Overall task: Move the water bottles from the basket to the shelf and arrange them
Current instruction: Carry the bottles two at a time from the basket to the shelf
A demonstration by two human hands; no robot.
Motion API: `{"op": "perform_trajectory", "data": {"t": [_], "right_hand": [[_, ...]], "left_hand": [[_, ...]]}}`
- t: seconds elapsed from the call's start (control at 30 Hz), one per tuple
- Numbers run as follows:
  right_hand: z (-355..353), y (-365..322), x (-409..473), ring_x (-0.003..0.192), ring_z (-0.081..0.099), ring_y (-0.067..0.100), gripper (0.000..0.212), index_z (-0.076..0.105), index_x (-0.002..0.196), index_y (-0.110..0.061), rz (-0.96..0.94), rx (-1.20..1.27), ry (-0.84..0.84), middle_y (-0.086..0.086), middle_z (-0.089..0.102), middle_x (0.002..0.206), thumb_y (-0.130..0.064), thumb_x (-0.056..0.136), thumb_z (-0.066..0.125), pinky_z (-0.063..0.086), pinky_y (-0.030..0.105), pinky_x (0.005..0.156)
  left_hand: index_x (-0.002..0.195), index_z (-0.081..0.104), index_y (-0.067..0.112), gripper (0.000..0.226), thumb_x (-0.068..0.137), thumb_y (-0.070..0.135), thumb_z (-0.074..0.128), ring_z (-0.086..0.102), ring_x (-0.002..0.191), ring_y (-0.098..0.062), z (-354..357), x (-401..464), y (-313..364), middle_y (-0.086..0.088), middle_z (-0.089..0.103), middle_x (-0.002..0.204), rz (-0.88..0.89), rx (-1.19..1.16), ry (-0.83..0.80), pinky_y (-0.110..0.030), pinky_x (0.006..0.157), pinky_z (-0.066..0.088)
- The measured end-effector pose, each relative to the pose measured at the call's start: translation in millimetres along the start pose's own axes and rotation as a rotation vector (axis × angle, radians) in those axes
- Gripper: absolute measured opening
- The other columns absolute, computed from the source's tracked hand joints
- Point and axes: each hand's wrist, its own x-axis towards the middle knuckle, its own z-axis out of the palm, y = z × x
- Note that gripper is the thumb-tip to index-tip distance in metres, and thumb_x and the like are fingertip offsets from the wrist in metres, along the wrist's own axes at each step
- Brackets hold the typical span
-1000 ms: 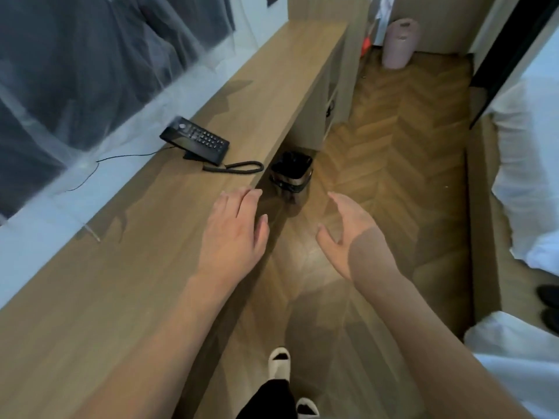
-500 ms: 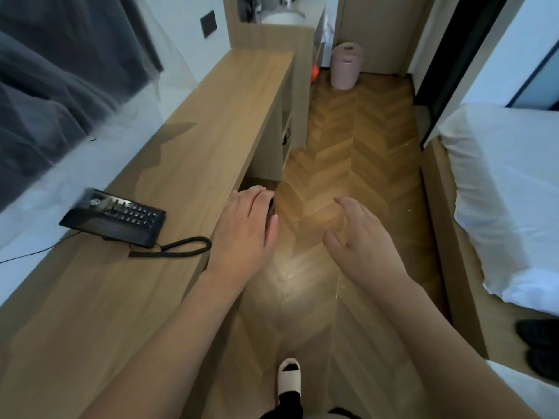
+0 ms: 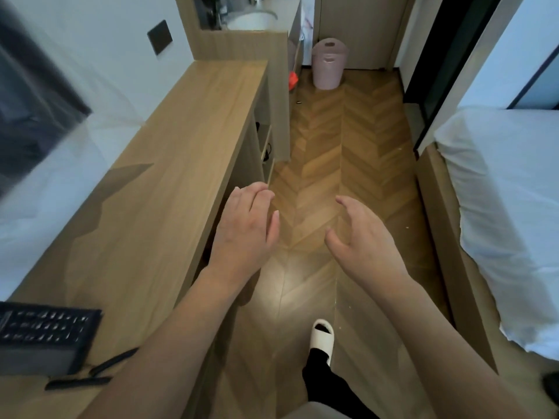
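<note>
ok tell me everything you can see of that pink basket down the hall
The pink basket is a round, tall tub that looks like plastic, with a slot handle cut near its rim and another on its front wall. It stands upright on the wood floor at the far end, in front of a pale door and just right of the cabinet end. Its inside is hidden, so no bottles show. Neither hand is near it.

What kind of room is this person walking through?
Most likely a hotel room. A bed with white sheets stands on the right, a long wooden desk with a corded phone runs along the left wall, and a washbasin shows at the far end.
</note>
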Motion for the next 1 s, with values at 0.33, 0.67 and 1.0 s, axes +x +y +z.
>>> {"op": "perform_trajectory", "data": {"t": [0.33, 0.67, 1.0], "right_hand": [[-36.7, 75.2, 194.2, 0.136, 0.04, 0.011, 0.057, 0.04, 0.147, -0.015, 0.021, -0.002, 0.029, 0.001, 0.046, 0.147, -0.026, 0.094, 0.06, 0.016, 0.011, 0.105], [-27.4, 134.7, 380.2, 0.138, 0.037, 0.011, 0.062, 0.036, 0.15, -0.014, 0.072, 0.034, 0.042, 0.001, 0.043, 0.15, -0.025, 0.093, 0.059, 0.018, 0.014, 0.108], [-39.9, 180.3, 609.8, 0.138, 0.039, 0.01, 0.062, 0.034, 0.151, -0.02, 0.124, -0.015, 0.069, -0.001, 0.042, 0.152, -0.03, 0.094, 0.058, 0.026, 0.02, 0.109]], "left_hand": [[0.123, 0.059, 0.009, 0.032, 0.096, 0.026, 0.054, 0.052, 0.122, -0.018, 89.3, 211.7, 9.4, -0.006, 0.058, 0.128, 0.064, -0.037, -0.009, -0.037, 0.11, 0.04], [0.125, 0.059, 0.012, 0.033, 0.095, 0.025, 0.057, 0.052, 0.122, -0.016, 188.6, 381.7, -27.4, -0.004, 0.058, 0.129, 0.071, -0.105, -0.027, -0.032, 0.109, 0.042], [0.124, 0.06, 0.008, 0.033, 0.094, 0.022, 0.058, 0.053, 0.121, -0.019, 277.7, 610.3, -73.2, -0.007, 0.06, 0.128, 0.133, -0.16, -0.016, -0.03, 0.108, 0.038]]}}
